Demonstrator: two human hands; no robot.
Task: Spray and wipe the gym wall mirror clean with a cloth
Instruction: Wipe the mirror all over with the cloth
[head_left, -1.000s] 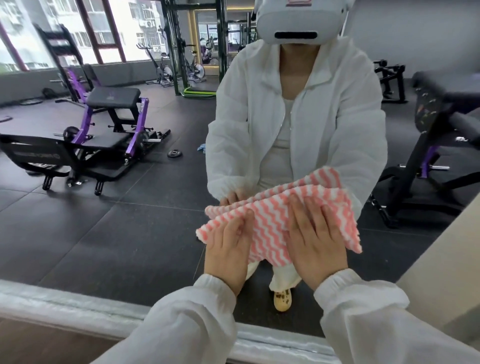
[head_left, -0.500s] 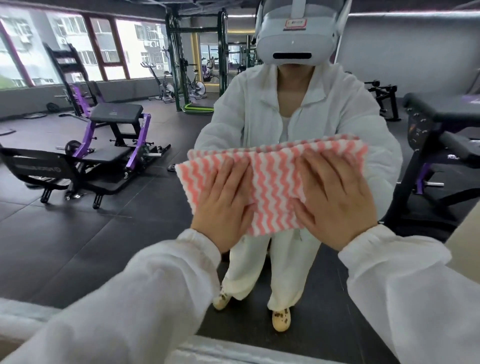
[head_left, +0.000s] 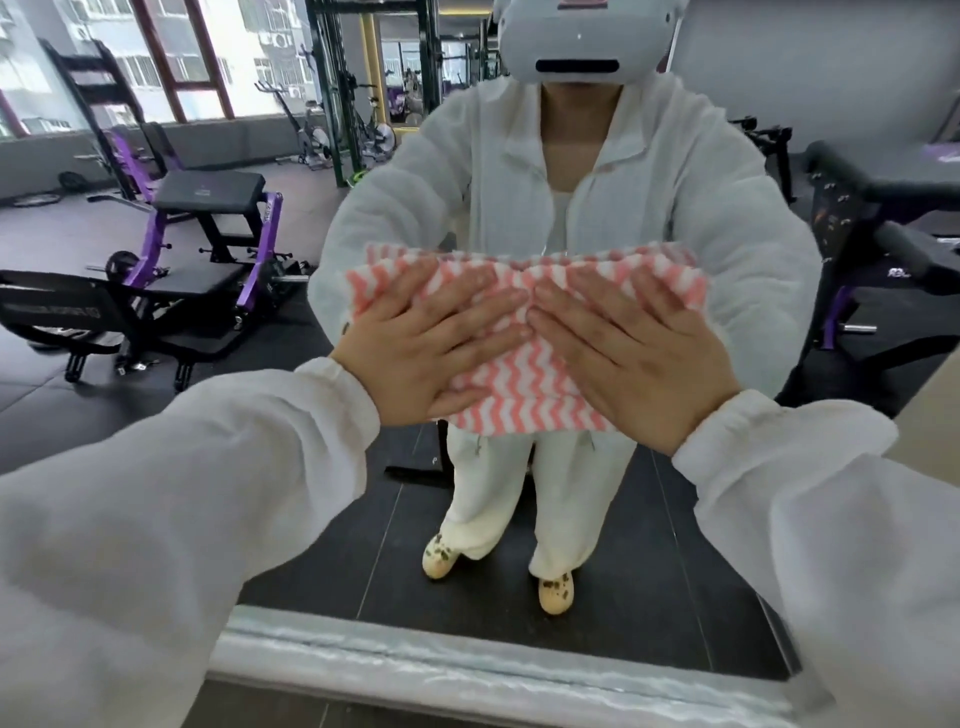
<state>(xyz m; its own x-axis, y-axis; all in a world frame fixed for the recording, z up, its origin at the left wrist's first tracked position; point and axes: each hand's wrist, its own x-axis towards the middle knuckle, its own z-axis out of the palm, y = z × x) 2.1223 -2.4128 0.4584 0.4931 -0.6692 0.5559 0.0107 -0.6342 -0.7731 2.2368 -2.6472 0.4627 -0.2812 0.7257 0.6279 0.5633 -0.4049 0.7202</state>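
A: Biggest thing?
B: wall mirror (head_left: 156, 415), smooth glass filling the view, silver frame (head_left: 467, 670) at 6 o'clock
A: Cloth?
B: cloth (head_left: 524, 384), pink-white zigzag, soft and nubby, folded to a pad, dead centre, flat on the glass
A: Hands?
B: left hand (head_left: 415, 348) at 9 o'clock of the cloth, right hand (head_left: 634, 358) at 3, both flat, fingers straight, pressing it; my guess is two palms spread the pressure for wiping

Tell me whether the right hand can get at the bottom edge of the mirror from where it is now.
Probably yes. The right hand lies flat on the cloth, well above the mirror's bottom frame, with only bare glass between; reaching it likely means bending down.
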